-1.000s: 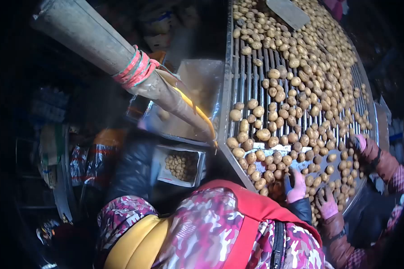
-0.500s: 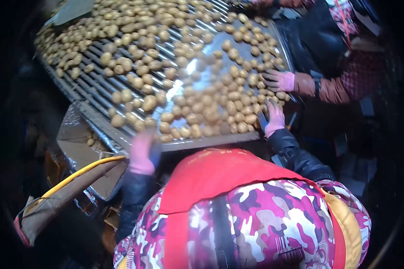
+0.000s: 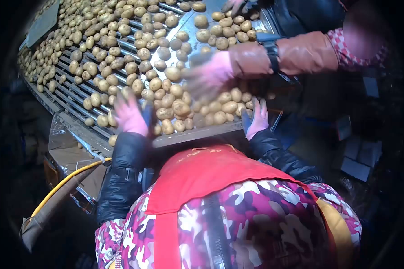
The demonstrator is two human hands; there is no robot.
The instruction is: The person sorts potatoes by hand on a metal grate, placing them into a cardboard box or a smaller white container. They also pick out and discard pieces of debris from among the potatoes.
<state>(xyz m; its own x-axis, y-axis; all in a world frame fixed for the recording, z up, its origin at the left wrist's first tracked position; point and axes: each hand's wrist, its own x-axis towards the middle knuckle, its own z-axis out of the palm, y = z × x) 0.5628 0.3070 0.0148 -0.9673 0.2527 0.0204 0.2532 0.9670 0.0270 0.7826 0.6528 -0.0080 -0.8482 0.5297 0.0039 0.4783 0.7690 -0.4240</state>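
Note:
Many potatoes (image 3: pixel 167 113) lie on a sorting table with slanted metal bars and a smooth plate. My left hand (image 3: pixel 131 115), in a pink glove with dark fingers, is spread at the left part of the near edge, against the potatoes there. In the same kind of glove, my right hand (image 3: pixel 256 117) stands at the right end of the near edge, fingers apart, beside the last potatoes. Between them a co-worker's gloved hand (image 3: pixel 211 74), blurred by motion, reaches across the potatoes from the right.
The metal bars (image 3: pixel 72 102) slope up to the left under more potatoes. A grey flat panel (image 3: pixel 42 24) stands at the far left. Below the left edge is a cardboard box (image 3: pixel 69 157), with a yellow hose (image 3: pixel 67 179) nearby. The co-worker's brown sleeve (image 3: pixel 305 53) crosses the right side.
My left hand has moved up onto the potatoes at the left. The co-worker's arm has swept leftward over the table. My right hand stays near the right corner; the view has shifted.

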